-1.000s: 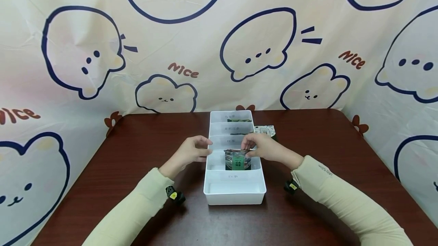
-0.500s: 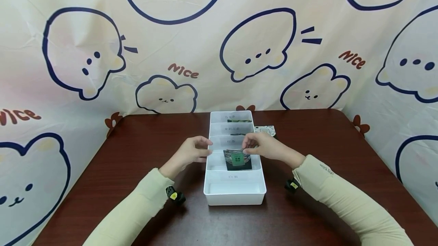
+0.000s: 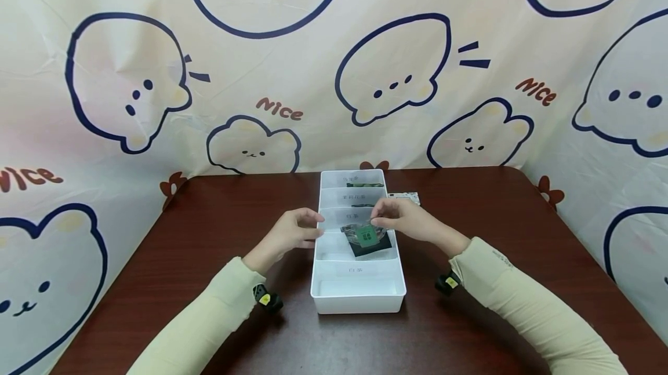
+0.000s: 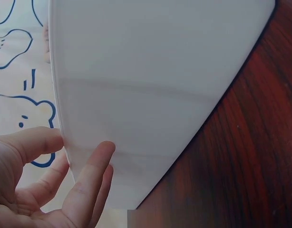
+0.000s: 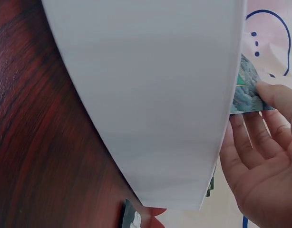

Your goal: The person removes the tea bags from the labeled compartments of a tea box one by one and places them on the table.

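A long white divided box [image 3: 360,304] stands on the table, its dividers carrying printed Chinese labels. Between finger and thumb, my right hand [image 3: 400,217] pinches the upper right corner of a tea sachet [image 3: 367,237], dark and patterned with a green label. The sachet hangs tilted over a middle compartment; in the right wrist view its blue-grey patterned part [image 5: 248,92] shows above the box wall. At the box's left rim rests my left hand [image 3: 293,226]. In the left wrist view, its loosely bent fingers [image 4: 91,180] lie against the outer wall.
Green-edged sachets [image 3: 364,185] lie in the far compartments, mostly hidden. Behind my right hand, a white patterned packet [image 3: 409,197] lies on the dark wooden table [image 3: 235,195] beside the box. A printed cloth [image 3: 323,73] hangs behind the table.
My right hand has shifted slightly up and right with the sachet. The sachet has gone from nearly level to tilted, its right side raised. My left hand has stayed at the rim.
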Demonstrator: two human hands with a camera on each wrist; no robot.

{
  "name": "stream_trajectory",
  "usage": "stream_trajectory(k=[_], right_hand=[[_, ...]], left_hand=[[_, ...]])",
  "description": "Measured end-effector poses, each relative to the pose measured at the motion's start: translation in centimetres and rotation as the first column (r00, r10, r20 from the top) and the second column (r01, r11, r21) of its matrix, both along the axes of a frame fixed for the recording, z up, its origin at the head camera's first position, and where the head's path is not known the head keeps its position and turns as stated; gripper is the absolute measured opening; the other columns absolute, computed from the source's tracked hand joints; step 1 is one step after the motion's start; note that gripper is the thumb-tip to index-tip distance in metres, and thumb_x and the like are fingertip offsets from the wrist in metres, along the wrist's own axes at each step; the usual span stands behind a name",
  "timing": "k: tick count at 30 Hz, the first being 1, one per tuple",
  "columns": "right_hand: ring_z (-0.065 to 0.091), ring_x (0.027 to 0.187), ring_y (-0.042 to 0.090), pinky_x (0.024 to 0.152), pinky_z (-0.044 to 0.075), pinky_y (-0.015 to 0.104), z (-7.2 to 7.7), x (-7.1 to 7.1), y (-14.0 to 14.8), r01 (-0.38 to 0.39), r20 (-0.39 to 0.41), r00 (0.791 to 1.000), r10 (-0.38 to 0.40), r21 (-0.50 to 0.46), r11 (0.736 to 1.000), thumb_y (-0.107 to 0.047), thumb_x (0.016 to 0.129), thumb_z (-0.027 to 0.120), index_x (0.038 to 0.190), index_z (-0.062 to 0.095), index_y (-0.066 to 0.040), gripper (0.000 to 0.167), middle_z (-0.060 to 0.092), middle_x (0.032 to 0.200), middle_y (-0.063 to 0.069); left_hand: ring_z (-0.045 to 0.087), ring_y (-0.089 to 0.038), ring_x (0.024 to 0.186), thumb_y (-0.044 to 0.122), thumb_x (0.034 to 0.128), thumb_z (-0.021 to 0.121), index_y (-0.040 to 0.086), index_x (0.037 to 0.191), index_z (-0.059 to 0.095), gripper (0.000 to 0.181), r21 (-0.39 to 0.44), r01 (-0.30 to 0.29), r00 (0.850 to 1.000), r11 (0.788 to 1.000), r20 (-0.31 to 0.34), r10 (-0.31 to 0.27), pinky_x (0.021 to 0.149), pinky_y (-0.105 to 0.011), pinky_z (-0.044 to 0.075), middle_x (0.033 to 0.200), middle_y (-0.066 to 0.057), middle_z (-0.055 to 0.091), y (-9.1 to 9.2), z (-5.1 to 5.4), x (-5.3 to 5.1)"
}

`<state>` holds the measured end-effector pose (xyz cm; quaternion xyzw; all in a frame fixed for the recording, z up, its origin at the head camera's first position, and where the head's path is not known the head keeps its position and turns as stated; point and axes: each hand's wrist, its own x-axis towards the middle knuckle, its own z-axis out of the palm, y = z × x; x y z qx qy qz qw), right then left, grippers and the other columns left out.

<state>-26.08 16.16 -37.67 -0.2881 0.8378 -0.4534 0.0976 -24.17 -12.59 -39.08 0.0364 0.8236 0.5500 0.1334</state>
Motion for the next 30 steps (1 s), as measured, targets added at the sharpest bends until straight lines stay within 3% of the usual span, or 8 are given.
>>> stream_trajectory(k=[6, 16, 19, 25, 30], right_hand=[[0.062, 0.099, 0.023, 0.092, 0.054, 0.043, 0.7, -0.2, 0.1, 0.086, 0.011, 0.996, -0.085, -0.087, 0.993, -0.022, 0.091, 0.067, 0.101, 0.065, -0.011, 0.015, 0.066, 0.105, 0.006], [0.061, 0.092, 0.017, 0.074, 0.056, 0.027, 3.7, -0.8, 1.8, 0.189, 0.039, 0.982, -0.186, -0.262, 0.946, -0.021, 0.094, 0.065, 0.114, 0.06, -0.005, 0.026, 0.063, 0.108, 0.003], [0.06, 0.09, 0.013, 0.074, 0.057, 0.025, 5.0, -1.2, 2.9, 0.214, 0.038, 0.976, -0.214, -0.333, 0.918, -0.023, 0.093, 0.065, 0.112, 0.061, -0.01, 0.023, 0.064, 0.105, -0.001], [0.061, 0.09, 0.01, 0.073, 0.057, 0.02, 7.2, -2.6, 5.3, 0.264, 0.067, 0.962, -0.266, -0.483, 0.835, -0.02, 0.093, 0.066, 0.107, 0.064, -0.014, 0.016, 0.067, 0.096, -0.005], [0.06, 0.09, 0.01, 0.075, 0.056, 0.018, 7.0, -4.1, 7.4, 0.397, 0.091, 0.911, -0.401, -0.447, 0.802, -0.03, 0.091, 0.067, 0.116, 0.061, -0.009, 0.033, 0.066, 0.094, -0.007]], left_hand=[[0.066, -0.023, 0.088, 0.005, 0.0851, 0.072, 0.005, 0.112, 0.064, 0.028, 0.0, 0.002, 1.0, 1.0, -0.008, -0.002, 0.078, -0.039, 0.06, 0.118, -0.016, 0.06, -0.1, 0.1, 0.1], [0.066, -0.024, 0.087, 0.006, 0.085, 0.072, 0.005, 0.112, 0.064, 0.028, 0.005, 0.006, 1.0, 1.0, -0.017, -0.005, 0.078, -0.041, 0.06, 0.117, -0.017, 0.061, -0.1, -0.1, 0.0], [0.066, -0.024, 0.087, 0.006, 0.0852, 0.072, 0.005, 0.112, 0.064, 0.028, -0.003, 0.001, 1.0, 1.0, -0.017, -0.001, 0.079, -0.042, 0.059, 0.117, -0.017, 0.06, -0.1, -0.1, -0.1], [0.066, -0.024, 0.09, 0.007, 0.0857, 0.071, 0.004, 0.115, 0.063, 0.03, -0.008, -0.006, 1.0, 1.0, -0.011, 0.006, 0.08, -0.041, 0.059, 0.118, -0.016, 0.059, -0.1, -0.1, -0.1], [0.066, -0.025, 0.09, 0.006, 0.0859, 0.071, 0.003, 0.115, 0.063, 0.031, 0.001, 0.0, 1.0, 1.0, -0.008, 0.0, 0.077, -0.04, 0.06, 0.118, -0.018, 0.06, -0.1, -0.2, -0.1]])
